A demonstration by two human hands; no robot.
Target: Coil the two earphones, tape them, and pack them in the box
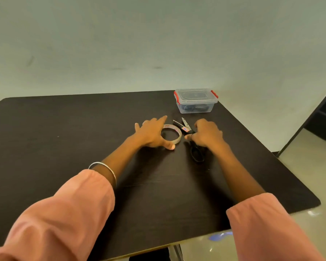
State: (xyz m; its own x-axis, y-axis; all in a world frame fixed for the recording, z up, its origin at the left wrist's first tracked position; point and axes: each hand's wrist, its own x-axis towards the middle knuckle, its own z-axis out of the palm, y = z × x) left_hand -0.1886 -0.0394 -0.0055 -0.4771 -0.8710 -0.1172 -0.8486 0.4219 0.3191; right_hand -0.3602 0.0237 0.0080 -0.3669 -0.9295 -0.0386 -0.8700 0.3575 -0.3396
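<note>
Pale green wall runs behind a dark desk [64, 129] that fills the lower half of the view. At about one o'clock from the hands, near the far edge, sits a clear plastic box [195, 101] with red latches [214, 93], its lid on; dark shapes, likely the coiled earphones [195, 107], show through its wall, though they are too small to make out for sure.

Left hand [151, 133] lies spread over the nine o'clock side of a roll of clear tape [172, 134], thumb touching its near rim and forefinger reaching past its far rim, more resting on it than gripping. Right hand [207, 134] is curled loosely over the black handles of a pair of scissors [188, 134] that lie just at three o'clock of the tape, blades parted and pointing toward eleven o'clock; whether the fingers pinch the handle or only touch it I cannot tell.

Judging from the closed lid and the contents, packing looks done or nearly so, and the step in hand seems to be setting the tools down. To do it well, let both tools come flat on the desk before letting go, close the blades so no point sticks up, keep them clear of the box, and check that both latches are snapped.
</note>
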